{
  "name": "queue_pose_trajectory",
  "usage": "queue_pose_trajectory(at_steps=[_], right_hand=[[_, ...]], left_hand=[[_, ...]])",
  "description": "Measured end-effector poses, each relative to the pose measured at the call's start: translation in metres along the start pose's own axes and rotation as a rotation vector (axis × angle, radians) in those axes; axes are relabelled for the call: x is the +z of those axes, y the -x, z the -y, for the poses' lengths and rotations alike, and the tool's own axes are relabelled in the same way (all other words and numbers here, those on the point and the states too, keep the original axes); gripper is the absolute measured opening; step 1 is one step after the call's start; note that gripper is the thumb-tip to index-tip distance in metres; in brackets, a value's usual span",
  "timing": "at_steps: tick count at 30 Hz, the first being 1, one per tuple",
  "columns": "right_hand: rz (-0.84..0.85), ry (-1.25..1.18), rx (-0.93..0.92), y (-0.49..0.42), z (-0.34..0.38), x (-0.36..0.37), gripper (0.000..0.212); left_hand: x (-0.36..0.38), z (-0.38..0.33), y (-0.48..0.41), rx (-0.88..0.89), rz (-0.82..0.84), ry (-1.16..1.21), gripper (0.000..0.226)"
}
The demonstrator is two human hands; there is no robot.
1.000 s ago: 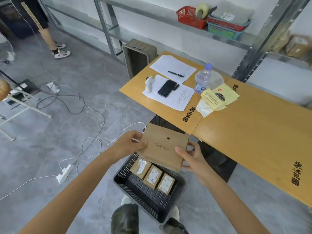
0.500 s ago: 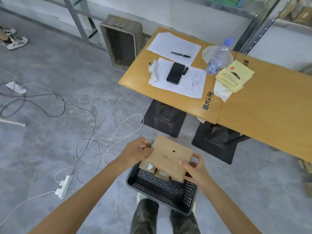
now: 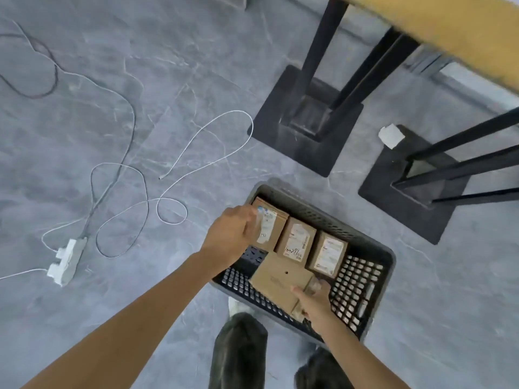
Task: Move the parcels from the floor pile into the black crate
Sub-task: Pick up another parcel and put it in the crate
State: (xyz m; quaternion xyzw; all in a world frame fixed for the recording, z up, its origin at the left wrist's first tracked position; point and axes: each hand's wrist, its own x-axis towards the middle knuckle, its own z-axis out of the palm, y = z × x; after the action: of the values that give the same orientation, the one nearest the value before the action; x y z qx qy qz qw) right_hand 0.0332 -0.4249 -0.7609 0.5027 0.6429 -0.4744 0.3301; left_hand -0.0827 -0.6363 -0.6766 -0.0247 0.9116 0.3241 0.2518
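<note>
My knees [image 3: 238,346]: at the bottom of my view, right up against the near wall of the crate, so I am bent over it.
Right hand [image 3: 314,303]: holds the flat parcel [image 3: 276,280] by its near right corner, thumb laid on top and the other fingers tucked out of sight at the edge.
Flat parcel: inside the black crate [image 3: 358,282], in the near half and tilted. Its far edge butts against the row of small parcels; I cannot tell if it lies fully on the mesh floor.
Left hand [image 3: 231,234]: blurred, at the crate's far left corner over the leftmost box. The fingers look curled, but I cannot tell whether they grip it or only touch it.
Small parcels [image 3: 299,238]: three labelled boxes side by side along the far wall, labels up.
Step in hand: by my reading, seating the flat parcel in the crate, with the left hand possibly nudging the row to make room.
Floor to the left: a power strip [image 3: 66,261] and a loose white cable [image 3: 233,111], well apart from the crate.
Beyond the crate: two black table bases [image 3: 306,122], a paper scrap [image 3: 390,136] on the right one, and the wooden table top [image 3: 449,32] above.
Floor pile: not in view from here.
Next move: I would lay the flat parcel level, let go with the right hand, draw both hands out of the crate and look round for the pile. The tilt could leave the parcel propped on the boxes if I release too soon.
</note>
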Motion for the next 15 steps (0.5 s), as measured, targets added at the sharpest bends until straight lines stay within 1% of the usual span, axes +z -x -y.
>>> queue_pose_trajectory(at_steps=[2,4,6,8,9,11,13,14,15], right_hand=[[0.023,0.024,0.02,-0.044,-0.013,0.031,0.077],[0.032,0.042,0.043,-0.083,-0.023,0.059,0.071],[-0.009,0.132,0.036,-0.115,-0.032,0.084,0.055],[-0.085,0.253,0.014,-0.141,-0.039,0.105,0.034],[-0.075,0.288,0.003,-0.152,-0.042,0.116,0.032],[0.095,0.313,0.031,-0.167,-0.047,0.136,0.047],[0.261,0.297,0.096,-0.169,-0.051,0.148,0.063],[0.308,0.351,0.116,-0.167,-0.052,0.149,0.067],[0.312,0.409,0.131,-0.166,-0.052,0.147,0.069]], left_hand=[[0.026,0.027,-0.015,0.013,0.009,-0.008,0.04],[0.049,0.05,-0.029,0.017,0.015,-0.007,0.042],[0.067,0.07,-0.039,0.03,-0.007,0.027,0.035],[0.078,0.085,-0.045,0.025,-0.034,0.082,0.037],[0.081,0.091,-0.047,0.019,-0.047,0.106,0.038],[0.084,0.101,-0.05,-0.009,-0.046,0.133,0.034],[0.082,0.109,-0.048,-0.044,-0.036,0.13,0.036],[0.081,0.112,-0.046,-0.053,-0.037,0.126,0.037],[0.079,0.113,-0.043,-0.062,-0.035,0.123,0.037]])
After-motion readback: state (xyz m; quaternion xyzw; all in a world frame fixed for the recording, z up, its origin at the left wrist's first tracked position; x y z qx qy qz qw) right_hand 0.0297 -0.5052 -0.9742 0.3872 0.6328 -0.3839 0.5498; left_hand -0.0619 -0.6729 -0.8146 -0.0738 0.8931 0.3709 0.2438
